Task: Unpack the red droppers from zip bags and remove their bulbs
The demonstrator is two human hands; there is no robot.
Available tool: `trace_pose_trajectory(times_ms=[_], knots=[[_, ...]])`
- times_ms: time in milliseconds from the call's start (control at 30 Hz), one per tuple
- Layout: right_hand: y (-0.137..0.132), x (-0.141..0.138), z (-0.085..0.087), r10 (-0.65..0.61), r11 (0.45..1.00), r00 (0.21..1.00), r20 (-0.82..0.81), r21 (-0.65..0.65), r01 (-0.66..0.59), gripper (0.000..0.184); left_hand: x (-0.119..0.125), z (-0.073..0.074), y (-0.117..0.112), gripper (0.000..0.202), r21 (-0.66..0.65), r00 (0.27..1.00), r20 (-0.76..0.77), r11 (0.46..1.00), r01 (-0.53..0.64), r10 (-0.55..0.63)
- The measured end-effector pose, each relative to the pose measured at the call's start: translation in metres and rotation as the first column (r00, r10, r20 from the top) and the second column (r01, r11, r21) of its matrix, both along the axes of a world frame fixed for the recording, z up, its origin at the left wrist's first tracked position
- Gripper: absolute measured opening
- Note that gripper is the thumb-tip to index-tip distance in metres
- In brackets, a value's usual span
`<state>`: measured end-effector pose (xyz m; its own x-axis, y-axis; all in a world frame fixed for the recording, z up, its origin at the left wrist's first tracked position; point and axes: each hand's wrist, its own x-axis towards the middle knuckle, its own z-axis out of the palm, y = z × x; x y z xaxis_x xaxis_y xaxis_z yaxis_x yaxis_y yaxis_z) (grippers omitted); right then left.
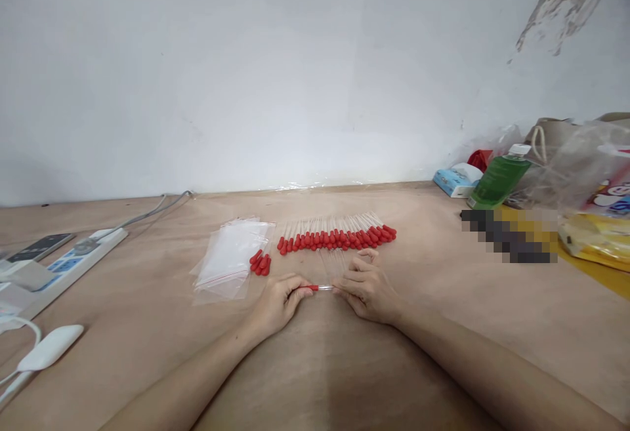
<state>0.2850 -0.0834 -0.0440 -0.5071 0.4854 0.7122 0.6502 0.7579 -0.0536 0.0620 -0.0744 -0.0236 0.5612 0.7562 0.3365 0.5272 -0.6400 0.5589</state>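
My left hand (281, 298) pinches a red rubber dropper bulb (312, 287) between thumb and fingers. From its open end a clear glass dropper tube (325, 288) runs level to my right hand (368, 288), whose fingers are closed on it. Whether the tube sits inside the bulb or only meets its mouth, I cannot tell. Just beyond lie several loose glass tubes (333, 262). Behind them a long row of droppers with red bulbs (335, 239) points toward the wall. Several loose red bulbs (260, 262) rest left of the row.
Clear zip bags (226, 262) are stacked left of the loose bulbs. A white power strip (73, 262) with cables lies at the far left, near a phone (42, 247). To the right stand a green bottle (499, 178), a tissue pack (455, 180) and plastic bags (556, 162).
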Motion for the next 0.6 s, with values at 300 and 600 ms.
trace_pose_trajectory(times_ms=[300, 600], knots=[[-0.0022, 0.0011, 0.0022, 0.023, 0.996, 1.000, -0.010, -0.085, -0.023, 0.019, 0.0000, 0.0018, 0.0003, 0.027, 0.026, 0.999, 0.001, 0.998, 0.051, -0.051], [0.0028, 0.0100, 0.0053, -0.047, 0.993, 0.988, -0.150, -0.110, 0.031, 0.018, -0.0087, -0.0067, 0.0054, 0.024, 0.053, 0.992, 0.074, 0.993, -0.110, 0.106]])
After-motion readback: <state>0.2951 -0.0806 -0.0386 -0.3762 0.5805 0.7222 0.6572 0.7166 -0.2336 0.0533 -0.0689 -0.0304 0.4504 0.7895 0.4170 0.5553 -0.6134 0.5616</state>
